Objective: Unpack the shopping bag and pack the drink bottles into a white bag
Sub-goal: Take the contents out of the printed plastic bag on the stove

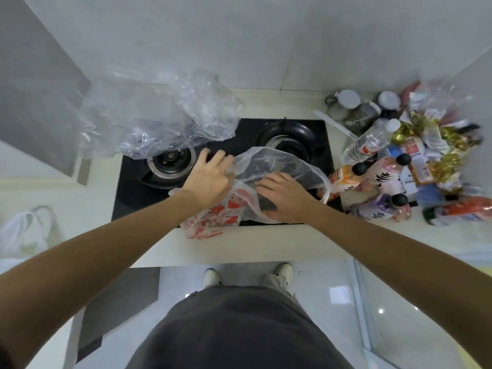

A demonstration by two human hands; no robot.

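A white plastic bag with red print [221,209] lies on the black gas hob [127,187], its thin upper part puffed up. My left hand [210,179] grips the bag's left edge. My right hand [282,195] lies flat on the bag with spread fingers. To the right, on the counter, lie several drink bottles: an orange one [343,179], a pink one [383,171], a purple one [380,209], a clear water bottle [370,142] and a red-labelled bottle [463,211].
A large crumpled clear plastic bag [149,118] covers the hob's back left and the left burner's edge. Snack packets and jars [431,145] pile up at the counter's right end. Another white bag [24,233] lies at the far left. The wall stands close behind.
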